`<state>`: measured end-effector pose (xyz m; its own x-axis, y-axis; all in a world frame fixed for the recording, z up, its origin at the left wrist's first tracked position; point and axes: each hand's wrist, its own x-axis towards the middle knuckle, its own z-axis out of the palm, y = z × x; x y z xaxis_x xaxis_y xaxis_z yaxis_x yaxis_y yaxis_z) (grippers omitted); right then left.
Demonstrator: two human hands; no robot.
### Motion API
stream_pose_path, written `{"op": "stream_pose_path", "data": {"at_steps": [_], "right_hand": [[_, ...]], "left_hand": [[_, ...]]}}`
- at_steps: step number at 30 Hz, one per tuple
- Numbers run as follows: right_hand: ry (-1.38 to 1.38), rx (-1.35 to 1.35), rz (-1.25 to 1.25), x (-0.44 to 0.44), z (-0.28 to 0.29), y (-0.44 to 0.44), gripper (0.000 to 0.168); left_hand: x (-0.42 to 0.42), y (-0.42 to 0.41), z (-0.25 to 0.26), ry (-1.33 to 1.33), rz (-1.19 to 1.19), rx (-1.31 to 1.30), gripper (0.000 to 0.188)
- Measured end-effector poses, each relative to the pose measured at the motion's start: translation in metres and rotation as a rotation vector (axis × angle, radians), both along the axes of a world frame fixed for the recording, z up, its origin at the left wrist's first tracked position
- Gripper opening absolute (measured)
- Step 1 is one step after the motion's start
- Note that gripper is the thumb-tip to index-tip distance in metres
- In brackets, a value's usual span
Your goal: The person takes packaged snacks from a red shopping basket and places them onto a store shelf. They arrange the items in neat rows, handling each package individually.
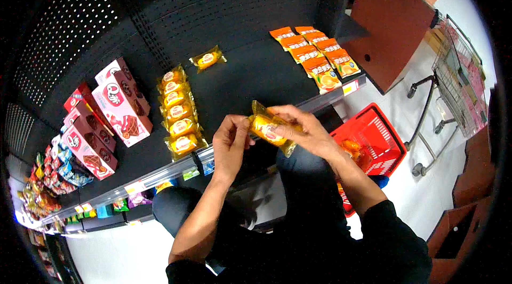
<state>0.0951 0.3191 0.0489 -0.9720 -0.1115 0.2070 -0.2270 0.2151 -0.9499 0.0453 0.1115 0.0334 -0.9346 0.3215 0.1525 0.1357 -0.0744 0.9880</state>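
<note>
My right hand (pixel 298 126) grips a snack cake in a clear yellow wrapper (pixel 269 128) in front of the shelf edge. At the near-left end of that wrapper, the thumb and fingers of my left hand (pixel 233 140) pinch its edge. Beyond my left hand, a row of similar wrapped cakes (pixel 178 112) runs front to back on the black shelf (pixel 240 84). One more wrapped cake (pixel 208 59) lies apart, behind and to the right of the row.
Orange snack pouches (pixel 316 57) lie in two columns at the shelf's right end. Pink snack boxes (pixel 124 110) and bagged sweets (pixel 66 168) stand left. A red shopping basket (pixel 386 136) holds wrapped items beside my right knee. Farther right is a metal shopping cart (pixel 456 80).
</note>
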Motion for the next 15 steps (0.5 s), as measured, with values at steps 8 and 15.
{"op": "stream_pose_path", "data": {"at_steps": [8, 15], "right_hand": [[0.007, 0.037, -0.007, -0.038, 0.025, 0.002, 0.039], [0.014, 0.138, 0.203, -0.070, 0.021, -0.020, 0.026]], "left_hand": [[-0.018, -0.020, 0.014, 0.302, -0.007, -0.339, 0.007], [-0.034, -0.016, 0.019, 0.497, 0.041, -0.463, 0.010]]}}
